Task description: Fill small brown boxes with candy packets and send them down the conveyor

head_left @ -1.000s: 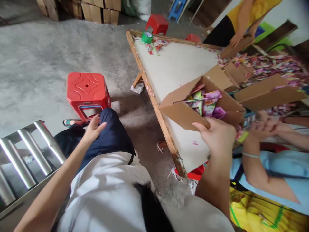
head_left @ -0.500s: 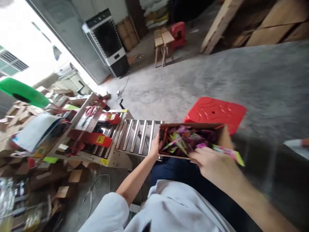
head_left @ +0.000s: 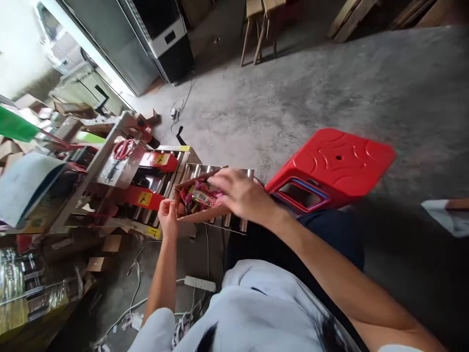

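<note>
- Box point(head_left: 202, 215): cardboard, open at the top, over the short run of rollers point(head_left: 243, 225) that juts from the machine. Whether its base sits flat on them cannot be told.
- Packets point(head_left: 202, 197) lie jumbled inside, mostly pink and purple with bits of green; one pale printed one is near the middle.
- Left hand point(head_left: 168, 214): at the near left corner, fingers curled in and gripping the cardboard edge.
- Right hand point(head_left: 242, 192): over the right end, blurred, fingers stretched out and loosely spread above the contents. Whether the fingertips touch a packet cannot be told.
- Machine point(head_left: 189, 231): just left of the box, with two red guards point(head_left: 140, 197) bearing yellow labels, one nearer the person and one farther off. A red coil point(head_left: 123, 149) lies behind them.
- Stool point(head_left: 339, 155): red plastic, standing right of the rollers, near the person's dark trousers point(head_left: 331, 233).
- Power strip point(head_left: 200, 283): on the floor point(head_left: 252, 107) below the rollers, with pale cords about it.
- Cartons point(head_left: 112, 243): small, beneath and beside the machine.
- Bench point(head_left: 255, 8): wooden, well apart, across the floor at the top of the view.
</note>
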Demonstrator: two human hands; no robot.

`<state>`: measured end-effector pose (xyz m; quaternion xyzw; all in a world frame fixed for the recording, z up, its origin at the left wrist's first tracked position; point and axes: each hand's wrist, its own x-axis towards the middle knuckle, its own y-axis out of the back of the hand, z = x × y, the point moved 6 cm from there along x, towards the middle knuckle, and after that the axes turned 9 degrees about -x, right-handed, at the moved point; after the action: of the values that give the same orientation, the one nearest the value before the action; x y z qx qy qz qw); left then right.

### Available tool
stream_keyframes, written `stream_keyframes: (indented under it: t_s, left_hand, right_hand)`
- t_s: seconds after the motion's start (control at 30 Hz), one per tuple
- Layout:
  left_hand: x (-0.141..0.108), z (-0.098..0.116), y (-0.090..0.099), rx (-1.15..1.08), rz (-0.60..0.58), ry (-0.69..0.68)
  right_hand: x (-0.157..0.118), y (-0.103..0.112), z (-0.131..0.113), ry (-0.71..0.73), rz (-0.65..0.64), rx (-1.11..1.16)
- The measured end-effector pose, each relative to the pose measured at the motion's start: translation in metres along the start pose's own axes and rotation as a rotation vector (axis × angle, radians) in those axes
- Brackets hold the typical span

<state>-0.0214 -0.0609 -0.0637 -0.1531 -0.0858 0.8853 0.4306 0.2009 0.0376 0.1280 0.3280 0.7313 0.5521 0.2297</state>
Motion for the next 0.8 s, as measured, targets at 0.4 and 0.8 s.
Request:
stream_keyframes:
  t_s: [0.4, 0.8]
  left_hand:
    - [0.024, 0.034, -0.087, 0.658, -1.058, 0.087]
    - [0.027, 0.024, -0.072, 1.072, -0.626, -0.085]
  right_hand:
    - [0.023, -0.077, 0.03, -0.063, -1.041, 0.029]
    - [0.016, -0.054, 0.023, -0.357, -0.286, -0.295]
